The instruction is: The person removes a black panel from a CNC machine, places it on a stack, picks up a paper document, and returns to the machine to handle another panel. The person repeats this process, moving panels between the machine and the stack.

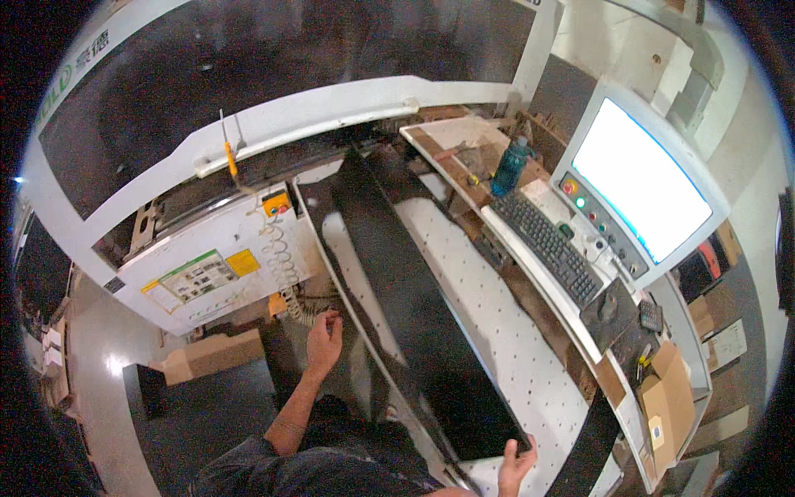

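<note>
A long black panel [422,306] lies slanted over a white perforated bed, running from the machine opening toward my body. My right hand [517,465] grips its near right corner, thumb at the edge; the fingers beneath are partly hidden. To the left of the panel, my left hand [325,344] is raised with its fingers loosely bent and apart, and I see nothing held in it. A coiled hose [300,313] hangs just beyond that hand. The white bed [489,319] shows rows of small dark holes.
Behind stands a machine with a dark window [315,50] and a white frame. A console on the right carries a lit screen [638,186], keyboard [546,248] and blue-green bottle [509,167]. A yellow-handled screwdriver [231,157] is at the machine's front. Dark panels [207,414] stand lower left.
</note>
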A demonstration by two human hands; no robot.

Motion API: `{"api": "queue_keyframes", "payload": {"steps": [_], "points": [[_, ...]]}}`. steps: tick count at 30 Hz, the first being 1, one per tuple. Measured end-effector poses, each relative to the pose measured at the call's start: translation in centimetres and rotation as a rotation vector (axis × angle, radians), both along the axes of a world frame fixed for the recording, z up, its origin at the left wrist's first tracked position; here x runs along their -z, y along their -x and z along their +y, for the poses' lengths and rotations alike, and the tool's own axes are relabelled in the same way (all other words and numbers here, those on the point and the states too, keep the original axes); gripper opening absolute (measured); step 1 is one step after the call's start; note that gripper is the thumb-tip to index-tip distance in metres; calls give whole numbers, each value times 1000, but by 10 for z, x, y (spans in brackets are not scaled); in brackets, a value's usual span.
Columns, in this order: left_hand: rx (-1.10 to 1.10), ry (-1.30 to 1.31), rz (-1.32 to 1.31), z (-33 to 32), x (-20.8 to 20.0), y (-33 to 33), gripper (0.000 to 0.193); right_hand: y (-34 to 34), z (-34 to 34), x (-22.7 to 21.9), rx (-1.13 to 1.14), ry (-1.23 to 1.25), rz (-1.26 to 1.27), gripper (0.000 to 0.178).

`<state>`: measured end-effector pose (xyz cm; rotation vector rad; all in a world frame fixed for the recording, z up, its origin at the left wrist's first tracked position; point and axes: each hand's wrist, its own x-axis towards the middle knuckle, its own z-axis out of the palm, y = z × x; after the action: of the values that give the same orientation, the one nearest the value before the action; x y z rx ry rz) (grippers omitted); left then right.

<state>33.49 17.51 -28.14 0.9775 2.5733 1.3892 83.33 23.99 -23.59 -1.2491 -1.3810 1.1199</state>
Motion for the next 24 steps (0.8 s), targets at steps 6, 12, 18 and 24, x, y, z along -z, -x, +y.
{"api": "queue_keyframes", "payload": {"steps": [6, 12, 18, 24], "points": [[107, -68, -96, 85, 32, 88, 32, 45, 34, 17, 162, 369, 78, 51], [130, -22, 75, 151, 82, 202, 37, 102, 78, 7, 156, 469, -194, 61], [241, 96, 134, 195, 90, 292, 68, 153, 80, 13, 145, 385, -502, 88], [419, 288, 58, 247, 78, 275, 106, 226, 53, 112, 34, -346, -1102, 53]]}}
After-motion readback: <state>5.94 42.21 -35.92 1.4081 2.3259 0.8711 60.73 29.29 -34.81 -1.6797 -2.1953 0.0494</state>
